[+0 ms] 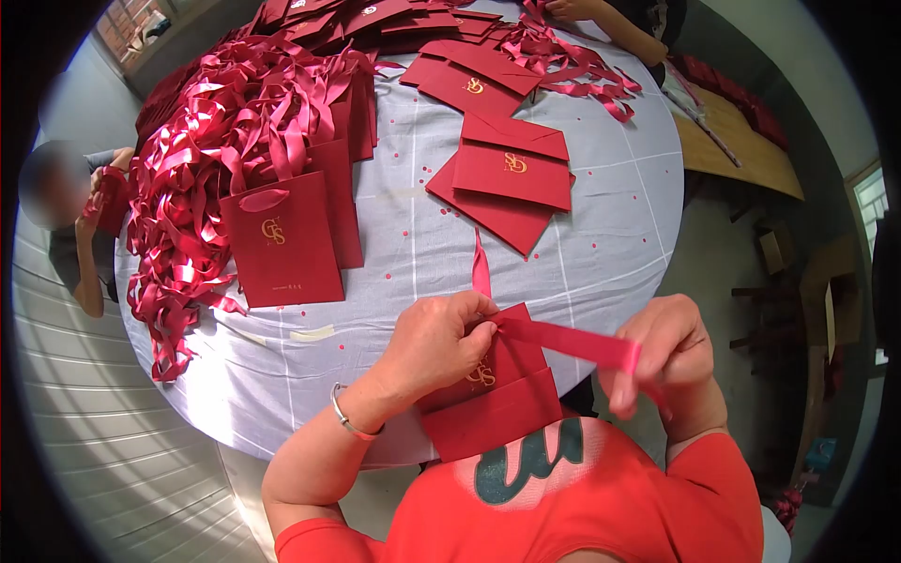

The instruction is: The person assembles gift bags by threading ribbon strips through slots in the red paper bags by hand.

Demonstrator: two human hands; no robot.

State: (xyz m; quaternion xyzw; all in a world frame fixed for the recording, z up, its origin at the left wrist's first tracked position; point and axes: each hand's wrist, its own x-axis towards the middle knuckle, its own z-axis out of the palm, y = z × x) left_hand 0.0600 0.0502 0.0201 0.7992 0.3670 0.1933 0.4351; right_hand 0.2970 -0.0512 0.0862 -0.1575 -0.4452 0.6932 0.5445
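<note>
A dark red paper gift bag (497, 413) with a gold logo lies at the table's near edge, against my shirt. My left hand (436, 338) rests over its far-left part, thumb and forefinger pinched on a red satin ribbon (568, 342) at the bag. From that pinch the ribbon runs taut to my right hand (664, 352), which is closed around it, off to the right and slightly blurred. Another length of ribbon (481, 267) sticks out beyond my left fingers. Part of the logo is hidden by my left hand.
Left on the round table (394, 235) stand ribboned bags (289, 253) under a heap of ribbons (216, 141). Flat bags (511, 169) lie ahead, more piled (375, 19) behind. Small red discs are scattered about. One person (84, 206) is at left; another person's arm (619, 28) reaches in at far right.
</note>
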